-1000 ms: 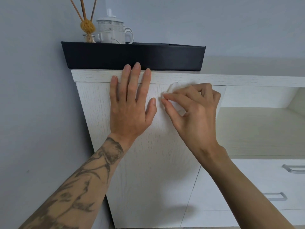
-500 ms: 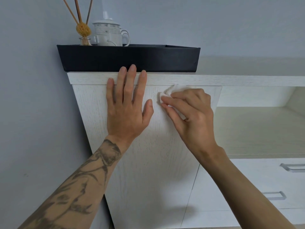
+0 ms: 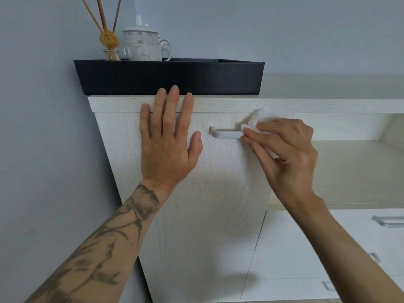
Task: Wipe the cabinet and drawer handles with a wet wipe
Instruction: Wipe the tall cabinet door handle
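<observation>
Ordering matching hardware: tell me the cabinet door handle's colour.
Brushed silver-grey handle, seen best in the head view.

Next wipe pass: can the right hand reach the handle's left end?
Probably yes: right hand pinches the wipe at the handle's right end; the rest lies bare, left hand beside it.

Dark tattoo (image 3: 133, 212) along left forearm (image 3: 98, 256)

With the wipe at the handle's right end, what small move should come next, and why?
Probably slide the wipe left along the handle: the right hand pinches it at the handle's right end, while the rest of the handle lies uncovered. The left hand lies flat on the door beside it.
</observation>
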Demonstrator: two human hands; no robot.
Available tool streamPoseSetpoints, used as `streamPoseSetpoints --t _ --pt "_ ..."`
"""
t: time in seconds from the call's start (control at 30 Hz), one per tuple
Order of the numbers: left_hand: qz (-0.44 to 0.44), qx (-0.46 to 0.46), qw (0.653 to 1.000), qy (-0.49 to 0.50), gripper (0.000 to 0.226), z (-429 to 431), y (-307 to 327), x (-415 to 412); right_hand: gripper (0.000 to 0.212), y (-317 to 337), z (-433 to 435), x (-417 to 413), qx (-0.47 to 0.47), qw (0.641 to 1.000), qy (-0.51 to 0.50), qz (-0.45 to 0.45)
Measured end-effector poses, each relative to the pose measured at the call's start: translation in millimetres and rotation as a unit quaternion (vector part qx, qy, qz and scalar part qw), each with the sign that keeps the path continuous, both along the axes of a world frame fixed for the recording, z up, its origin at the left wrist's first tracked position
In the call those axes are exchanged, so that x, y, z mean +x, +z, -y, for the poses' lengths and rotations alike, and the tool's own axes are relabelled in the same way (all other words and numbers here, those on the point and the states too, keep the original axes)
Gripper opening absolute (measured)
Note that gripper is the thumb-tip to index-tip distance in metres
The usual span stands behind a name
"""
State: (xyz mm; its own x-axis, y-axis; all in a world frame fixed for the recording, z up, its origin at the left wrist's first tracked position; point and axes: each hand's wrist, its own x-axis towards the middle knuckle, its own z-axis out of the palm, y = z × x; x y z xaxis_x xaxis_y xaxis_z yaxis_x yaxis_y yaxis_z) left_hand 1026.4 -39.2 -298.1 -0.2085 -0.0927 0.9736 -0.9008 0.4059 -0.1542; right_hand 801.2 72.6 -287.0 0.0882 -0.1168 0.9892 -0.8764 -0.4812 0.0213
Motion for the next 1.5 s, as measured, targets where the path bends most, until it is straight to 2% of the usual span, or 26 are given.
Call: streamPoseSetpoints --t 0.17,0.37,0.53,0.7,0.77,0.87,1.03,1.17,1.23,1.3,1.37,1.5 --pt "0.002 0.0 1.0 -0.001 0.068 -0.8 0.3 -0.1 0.015 5.9 8.7 22.0 0.005 0.999 0.028 -0.044" --pt "0.002 -0.004 1.0 -0.001 0.069 -0.5 -0.2 0.5 0.012 1.1 -7.8 -26.5 -0.011 0.999 -0.046 -0.013" --pt "0.004 -0.004 1.0 -0.002 0.068 -1.3 -0.6 0.1 0.011 2.1 -14.8 -22.5 0.02 0.991 0.015 0.134" --pt "0.001 -0.004 1.0 -0.004 0.068 -0.5 0.0 0.8 0.026 -3.7 -16.7 -6.5 0.109 0.98 0.027 0.164" --pt "0.0 -0.004 1.0 -0.003 0.069 -0.4 -0.4 0.9 0.025 -12.7 -19.4 1.3 0.11 0.97 0.056 0.209" --pt "-0.001 -0.004 1.0 -0.003 0.069 0.0 -0.6 1.1 0.023 -16.9 -21.6 2.7 0.09 0.965 0.101 0.226" --pt "-0.001 -0.006 1.0 -0.002 0.069 0.5 -0.5 1.1 0.029 -11.2 -16.5 4.7 0.128 0.93 0.149 0.311" --pt "-0.002 -0.003 1.0 -0.005 0.069 0.1 -0.6 0.6 0.028 -14.5 -24.7 8.6 0.116 0.939 0.163 0.278" --pt "-0.002 -0.004 1.0 -0.005 0.068 0.3 -0.3 0.5 0.034 -10.2 -23.4 5.4 0.115 0.932 0.165 0.303" --pt "-0.002 -0.006 1.0 -0.006 0.068 0.0 -0.6 0.7 0.024 -8.4 -20.9 3.3 0.122 0.935 0.144 0.301" --pt "-0.001 -0.009 1.0 -0.006 0.068 0.0 -1.0 0.6 0.015 -10.2 -21.2 5.2 0.115 0.95 0.116 0.266" --pt "-0.001 -0.009 1.0 -0.008 0.07 0.7 -1.4 0.3 0.016 -11.0 -20.7 17.1 0.074 0.979 0.029 0.187"
